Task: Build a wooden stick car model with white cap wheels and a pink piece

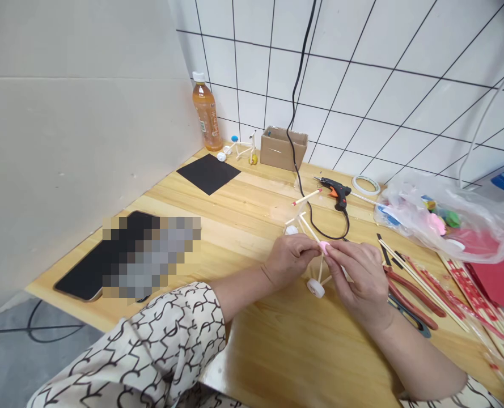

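Note:
In the head view, a small pink bottle cap (324, 247) sits at the top of a little tricycle model (309, 228) built from thin wooden sticks. My left hand (289, 258) is closed, its fingertips pinching at the cap's left side. From the right, my right hand (361, 279) pinches the same cap between thumb and fingers. One white wheel (315, 288) shows below the hands, and another white wheel (291, 230) is farther off. A red-ended stick (306, 197) forms the handlebar. Fingers hide part of the frame.
Beyond the hands lie a glue gun (337, 191) with a black cord and a tape roll (366, 185). Pliers (413, 292), sticks and a plastic bag (443, 218) are at right. A second model (245, 149), bottle (207, 116), cardboard box (282, 152) and black sheet (209, 174) stand behind.

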